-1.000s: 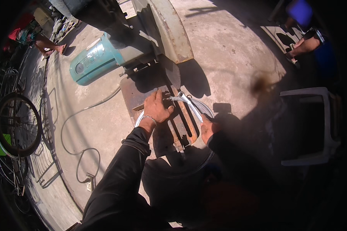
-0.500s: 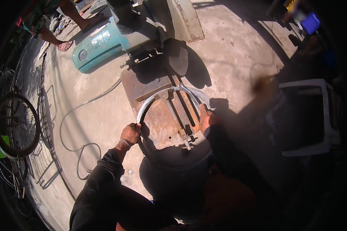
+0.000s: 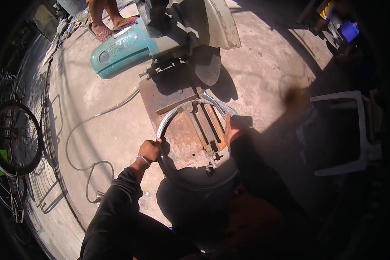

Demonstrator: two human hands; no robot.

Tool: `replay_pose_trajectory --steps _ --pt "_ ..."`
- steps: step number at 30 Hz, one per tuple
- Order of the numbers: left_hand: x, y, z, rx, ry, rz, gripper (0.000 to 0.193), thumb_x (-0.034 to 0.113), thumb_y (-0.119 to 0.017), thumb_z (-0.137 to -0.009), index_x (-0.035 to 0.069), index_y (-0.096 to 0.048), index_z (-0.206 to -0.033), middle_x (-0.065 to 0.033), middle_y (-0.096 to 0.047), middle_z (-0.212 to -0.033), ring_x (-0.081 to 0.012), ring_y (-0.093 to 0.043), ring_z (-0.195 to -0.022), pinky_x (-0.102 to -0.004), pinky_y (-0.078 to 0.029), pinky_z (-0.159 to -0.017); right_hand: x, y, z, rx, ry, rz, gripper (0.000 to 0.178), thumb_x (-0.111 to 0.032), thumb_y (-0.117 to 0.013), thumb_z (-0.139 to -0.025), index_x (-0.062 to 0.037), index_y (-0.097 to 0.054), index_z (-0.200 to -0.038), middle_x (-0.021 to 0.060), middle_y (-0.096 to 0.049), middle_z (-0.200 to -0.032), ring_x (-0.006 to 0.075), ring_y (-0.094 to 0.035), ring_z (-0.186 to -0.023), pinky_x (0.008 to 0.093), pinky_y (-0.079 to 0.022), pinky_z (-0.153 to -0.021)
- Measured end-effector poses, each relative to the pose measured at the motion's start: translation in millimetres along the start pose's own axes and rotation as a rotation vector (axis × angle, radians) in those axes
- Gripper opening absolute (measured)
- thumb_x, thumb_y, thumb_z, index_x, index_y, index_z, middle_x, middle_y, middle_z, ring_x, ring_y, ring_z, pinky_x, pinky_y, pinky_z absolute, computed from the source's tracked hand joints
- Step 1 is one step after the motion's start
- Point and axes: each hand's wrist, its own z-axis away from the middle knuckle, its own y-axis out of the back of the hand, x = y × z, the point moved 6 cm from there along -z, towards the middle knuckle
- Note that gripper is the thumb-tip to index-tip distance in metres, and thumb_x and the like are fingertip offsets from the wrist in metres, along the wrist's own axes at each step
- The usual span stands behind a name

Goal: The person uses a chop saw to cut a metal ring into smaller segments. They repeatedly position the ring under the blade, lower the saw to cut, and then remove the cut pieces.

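A round metal hoop (image 3: pixel 166 120), looking like a spokeless bicycle rim, is held over the rusty base plate (image 3: pixel 177 149) of a cut-off saw. My left hand (image 3: pixel 150 151) is closed around the hoop's left side. On the right side, my right hand (image 3: pixel 234 131) grips the hoop, with a silver wrench (image 3: pixel 213 102) held along with it. The wrench's ring end sticks up just beyond the hoop's far edge. In shadow, the near part of the hoop is hard to make out. The saw's vise screw (image 3: pixel 199 132) shows through the hoop.
Beyond the hoop stand the saw's dark disc (image 3: pixel 209 69) and teal motor (image 3: pixel 121 47). A cable (image 3: pixel 93 116) curls over the concrete at left. Another person's feet (image 3: pixel 103 32) are behind the motor. A bicycle wheel (image 3: pixel 16 138) stands far left, a white plastic chair (image 3: pixel 363 125) at right.
The wrench's ring end has swung away from the hoop's far edge. Both hands keep their hold. The other person's feet have moved to the right, closer to the motor.
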Motion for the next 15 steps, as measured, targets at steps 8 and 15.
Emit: replay_pose_trajectory --steps 8,15 --pt "-9 0 3 0.018 -0.007 0.041 0.059 0.046 -0.052 -0.097 -0.007 -0.067 -0.077 -0.0279 -0.065 -0.074 -0.0439 -0.066 -0.078 -0.0454 -0.050 -0.072 -10 5 11 -0.239 -0.078 0.062 0.071 -0.030 -0.052 -0.095 -0.0162 -0.017 -0.155 0.0206 -0.057 -0.127 0.0346 -0.063 -0.109 0.0458 -0.054 -0.088" --pt "3 4 12 -0.003 0.000 0.045 0.058 0.047 -0.051 -0.097 -0.005 -0.068 -0.079 -0.0274 -0.066 -0.076 -0.0429 -0.067 -0.080 -0.0451 -0.051 -0.074 -17 21 18 -0.191 -0.052 0.108 0.065 -0.027 -0.048 -0.096 -0.0125 -0.022 -0.154 0.0195 -0.064 -0.114 0.0338 -0.068 -0.097 0.0463 -0.055 -0.080"
